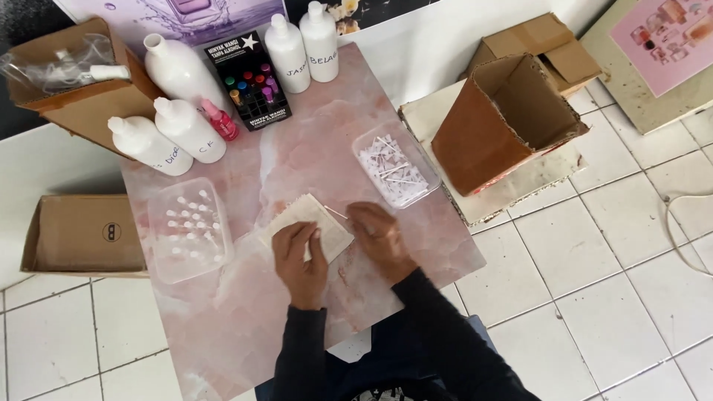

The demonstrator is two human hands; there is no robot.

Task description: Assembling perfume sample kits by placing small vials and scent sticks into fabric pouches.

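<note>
A pale, square cloth pad (308,226) is lying near the middle of the pink marbled table (312,141), turned corner-on to the person. The left hand (299,256) is resting on its near corner, fingers bent and pressing flat on the fabric rather than closing round it. The right hand (380,238) is sitting just beside the pad's right edge, fingers curled narrow; a thin white stick (336,212) is projecting from its fingertips toward the pad, and the hand appears to be pinching it, though the grip itself is too small to confirm. Both forearms are showing dark sleeves.

To the right of the pad, a clear plastic tray (392,165) is holding a heap of small white stick-like parts. To the left, a second clear tray (189,229) is holding rows of small white caps. At the far edge of the table, five white squeeze bottles (186,128) are standing in two groups, with a small pink bottle (220,120) and a black display box of coloured vials (249,82) between them.

Off the table, an open brown carton (509,119) is lying tipped on its side to the right, a flat carton (85,234) is sitting on the tiled floor to the left, and another open carton (74,74) is standing at the far left corner.
</note>
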